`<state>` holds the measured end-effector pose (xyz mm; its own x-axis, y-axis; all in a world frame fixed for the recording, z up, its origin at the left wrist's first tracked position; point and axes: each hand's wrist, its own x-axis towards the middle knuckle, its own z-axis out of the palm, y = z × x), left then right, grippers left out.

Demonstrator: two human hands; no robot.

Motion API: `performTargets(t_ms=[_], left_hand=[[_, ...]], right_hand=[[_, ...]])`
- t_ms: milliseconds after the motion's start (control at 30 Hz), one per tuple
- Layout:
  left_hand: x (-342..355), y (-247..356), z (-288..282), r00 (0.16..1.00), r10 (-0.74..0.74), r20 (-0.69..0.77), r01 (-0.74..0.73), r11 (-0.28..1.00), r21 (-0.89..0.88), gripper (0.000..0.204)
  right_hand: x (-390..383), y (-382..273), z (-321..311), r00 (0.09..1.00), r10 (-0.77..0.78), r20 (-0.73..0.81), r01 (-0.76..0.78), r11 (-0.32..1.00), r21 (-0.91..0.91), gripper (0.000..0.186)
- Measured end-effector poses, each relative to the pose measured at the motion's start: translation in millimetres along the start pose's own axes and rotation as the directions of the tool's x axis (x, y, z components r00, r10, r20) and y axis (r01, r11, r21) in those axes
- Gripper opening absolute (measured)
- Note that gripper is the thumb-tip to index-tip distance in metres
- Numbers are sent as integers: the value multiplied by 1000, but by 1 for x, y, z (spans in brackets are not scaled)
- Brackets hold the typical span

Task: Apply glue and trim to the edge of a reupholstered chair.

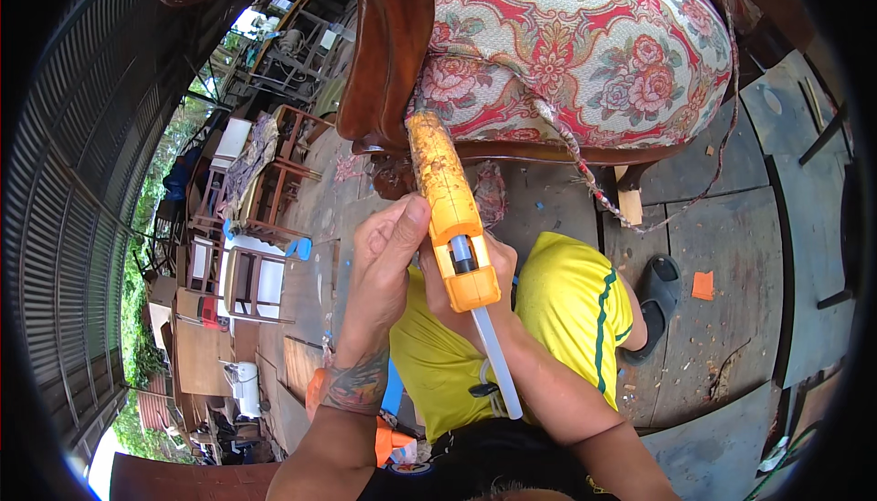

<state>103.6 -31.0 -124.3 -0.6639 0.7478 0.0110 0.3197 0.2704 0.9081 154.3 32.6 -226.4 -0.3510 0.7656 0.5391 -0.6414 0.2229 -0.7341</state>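
Observation:
A worn yellow hot glue gun [448, 190] points away from me, its nozzle end against the chair's carved wooden frame [388, 53] and the edge of the floral upholstery [557, 72]. From its back sticks a long translucent glue stick [498, 364]. My right hand [501, 265], partly hidden under the gun, is wrapped round its handle. Beside the gun's left side my left hand [379, 259] is closed, thumb up against the body; what its fingers hold is hidden. A braided cord [566, 140] hangs loose from the cushion, looping off to the right.
My knees in yellow shorts [566, 318] are below the chair. A sandalled foot [656, 305] stands on the worn board floor [703, 245], near an orange scrap [702, 285]. Stacked wooden chair frames [260, 181] and a white container [244, 389] stand at left, by a corrugated wall [82, 154].

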Motion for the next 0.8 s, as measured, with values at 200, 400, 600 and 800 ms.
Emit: performTargets(t_ms=[200, 400, 600, 800], left_hand=[[-1, -3, 1, 1000, 19, 0, -19, 1000, -4, 61], [-2, -8, 7, 999, 31, -5, -32, 996, -83, 54], [-1, -10, 9, 999, 35, 0, -35, 992, -121, 55], [-2, -12, 9, 1000, 19, 0, -18, 991, -134, 55]], right_hand=[[1, 0, -5, 1000, -12, 29, 12, 1000, -20, 24], [2, -1, -13, 997, 20, 71, -17, 999, -40, 25], [4, -4, -16, 996, 42, 82, -39, 998, -44, 18], [3, -4, -16, 995, 30, 93, -25, 998, -56, 17]])
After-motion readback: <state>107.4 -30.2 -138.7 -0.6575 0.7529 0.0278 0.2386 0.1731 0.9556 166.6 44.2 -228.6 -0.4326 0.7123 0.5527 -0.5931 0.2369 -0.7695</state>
